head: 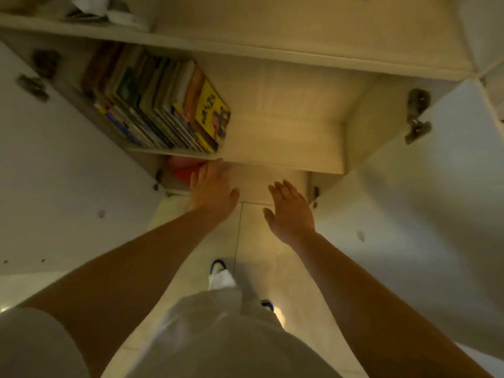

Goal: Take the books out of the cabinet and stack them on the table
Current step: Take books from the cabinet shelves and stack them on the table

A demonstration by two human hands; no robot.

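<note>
The cabinet (pixel 286 110) looks like pale wood-grain laminate board, matt and smooth on its shelves and back. Its open doors (pixel 68 186) are plain white panels with a dull, even finish. The hinges (pixel 417 115) are grey metal with a faint shine. The books (pixel 163 105) have paper or card covers, the yellow front one slightly glossy. The floor (pixel 272 257) is smooth tile that catches light. The trousers (pixel 218 336) are light cloth, soft and matt.
</note>
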